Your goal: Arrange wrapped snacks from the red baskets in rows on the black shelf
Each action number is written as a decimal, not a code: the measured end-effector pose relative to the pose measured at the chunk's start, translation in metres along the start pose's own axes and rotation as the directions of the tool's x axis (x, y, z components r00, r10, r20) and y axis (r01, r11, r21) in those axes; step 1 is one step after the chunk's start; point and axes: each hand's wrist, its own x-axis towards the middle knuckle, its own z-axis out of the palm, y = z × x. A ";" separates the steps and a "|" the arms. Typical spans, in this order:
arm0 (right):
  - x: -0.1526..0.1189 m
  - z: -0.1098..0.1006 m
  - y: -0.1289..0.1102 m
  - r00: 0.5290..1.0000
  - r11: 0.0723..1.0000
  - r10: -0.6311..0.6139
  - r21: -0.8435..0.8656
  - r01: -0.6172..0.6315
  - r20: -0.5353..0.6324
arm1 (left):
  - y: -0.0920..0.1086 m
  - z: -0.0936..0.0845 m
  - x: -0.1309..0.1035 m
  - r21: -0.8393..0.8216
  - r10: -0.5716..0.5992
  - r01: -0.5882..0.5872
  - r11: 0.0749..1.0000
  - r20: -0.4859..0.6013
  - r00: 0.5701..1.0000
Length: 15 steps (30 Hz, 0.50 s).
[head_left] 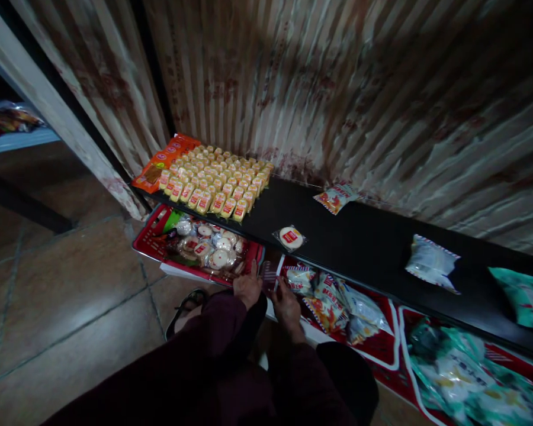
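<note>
My left hand (249, 288) is at the right end of a red basket (150, 244), index finger extended and the other fingers curled. Close beside it, my right hand (288, 306) is closed. Between the two hands is a small dark maroon packet (269, 271) with faint pale marks; both hands seem to grip its edges, though the fingertips are dim. The red basket holds round, clear-wrapped biscuits (220, 258). On the black shelf (311, 228) just above my hands lies one round wrapped biscuit (290, 237) with a red label.
Rows of small yellow-wrapped cakes (217, 177) stand on the shelf beside an orange bag (166, 160). Farther right lie a red-and-white packet (336, 196), a pale packet (433, 263) and a green packet (524, 296). Below are baskets of snack bags (331, 302) and green packets (464, 373).
</note>
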 end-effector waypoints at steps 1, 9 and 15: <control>0.001 0.000 -0.001 1.000 1.000 0.004 0.002 -0.004 0.000 | 0.000 0.000 -0.001 -0.009 -0.010 0.010 1.000 0.005 1.000; 0.004 -0.002 -0.010 0.998 0.998 0.069 0.006 -0.069 0.003 | 0.007 0.003 -0.002 -0.050 -0.056 0.059 0.997 0.058 0.997; 0.002 -0.001 -0.007 0.999 0.998 0.051 0.022 -0.051 0.001 | 0.001 0.006 0.002 -0.079 -0.009 0.013 0.997 0.052 0.999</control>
